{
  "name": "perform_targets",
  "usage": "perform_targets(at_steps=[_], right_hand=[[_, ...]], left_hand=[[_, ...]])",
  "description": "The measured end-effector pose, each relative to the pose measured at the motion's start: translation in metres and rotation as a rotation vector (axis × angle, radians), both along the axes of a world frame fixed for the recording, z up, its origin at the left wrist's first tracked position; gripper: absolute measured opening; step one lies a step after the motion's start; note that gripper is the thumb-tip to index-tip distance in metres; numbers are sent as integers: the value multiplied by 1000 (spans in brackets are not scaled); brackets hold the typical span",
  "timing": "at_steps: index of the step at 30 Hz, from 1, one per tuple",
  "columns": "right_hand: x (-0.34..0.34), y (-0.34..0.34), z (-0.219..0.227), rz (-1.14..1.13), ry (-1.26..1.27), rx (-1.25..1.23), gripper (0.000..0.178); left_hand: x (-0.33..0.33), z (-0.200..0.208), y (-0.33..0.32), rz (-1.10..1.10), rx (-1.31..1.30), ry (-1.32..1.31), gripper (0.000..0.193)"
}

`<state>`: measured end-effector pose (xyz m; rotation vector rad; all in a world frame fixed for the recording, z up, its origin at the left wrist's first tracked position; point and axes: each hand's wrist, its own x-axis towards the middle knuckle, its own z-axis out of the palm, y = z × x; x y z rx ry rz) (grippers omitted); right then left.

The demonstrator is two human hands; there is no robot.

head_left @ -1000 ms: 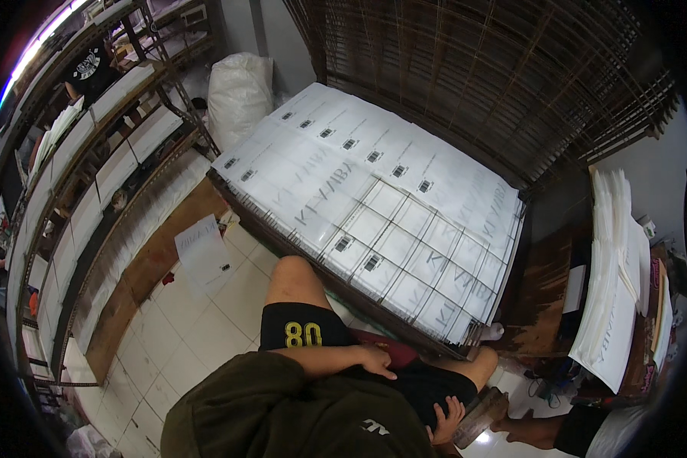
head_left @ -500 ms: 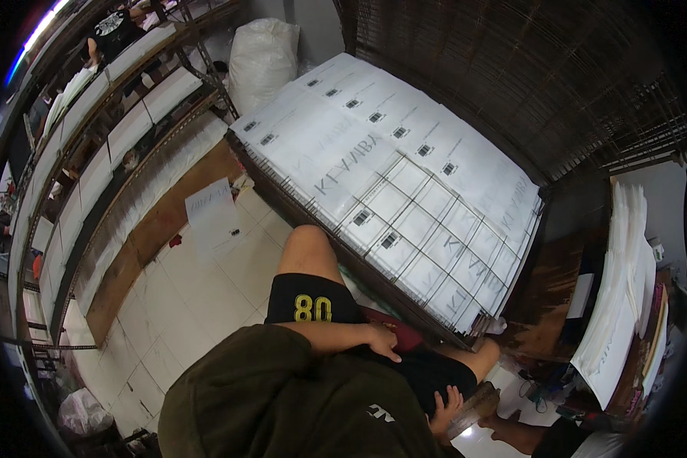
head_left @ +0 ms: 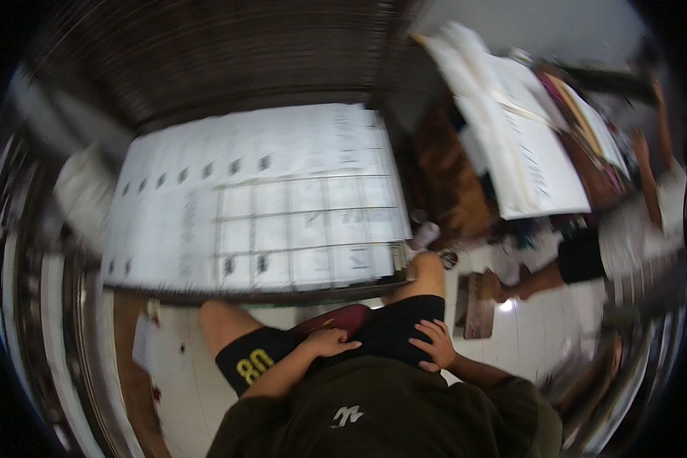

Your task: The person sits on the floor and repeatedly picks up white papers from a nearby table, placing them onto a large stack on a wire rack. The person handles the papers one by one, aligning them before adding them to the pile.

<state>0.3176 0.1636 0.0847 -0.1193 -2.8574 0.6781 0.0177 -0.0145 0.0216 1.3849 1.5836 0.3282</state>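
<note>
Both my hands rest on my lap, on black shorts [head_left: 382, 327] with a yellow number. My left hand [head_left: 334, 343] lies loosely across the left thigh, beside a maroon surface [head_left: 340, 319] between my legs, and holds nothing visible. On the right thigh, my right hand [head_left: 435, 345] lies with its fingers spread and nothing in them. Just beyond my knees is a wide stack of white sheets [head_left: 156, 221] with dark printed marks and lettering. A thin wire grid [head_left: 309, 212] covers its near right part. Neither hand touches the sheets or the grid.
Dark wire racks [head_left: 244, 65] rise behind the stack. White sheets [head_left: 546, 164] lean at the right, near another person [head_left: 641, 240] whose arms are raised. A wooden stool [head_left: 478, 305] stands by that person's foot. A pale sack [head_left: 88, 195] sits at the left.
My view has swung right, so the stack now lies straight ahead and the other person shows more. Both hands stay resting on my lap.
</note>
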Motion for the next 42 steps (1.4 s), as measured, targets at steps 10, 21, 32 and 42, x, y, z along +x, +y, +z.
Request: perform_targets(at_steps=[10, 21, 32, 42], right_hand=[[9, 0, 2, -17, -32, -20, 61], [7, 0, 3, 0, -30, -10, 60], [6, 3, 5, 11, -31, -18, 61], [4, 4, 4, 19, -33, -20, 62]], left_hand=[[1, -5, 3, 6, -84, 22, 65], [0, -13, 1, 27, -111, 11, 64], [1, -4, 4, 29, -82, -5, 64], [0, -7, 0, 39, -75, -28, 64]])
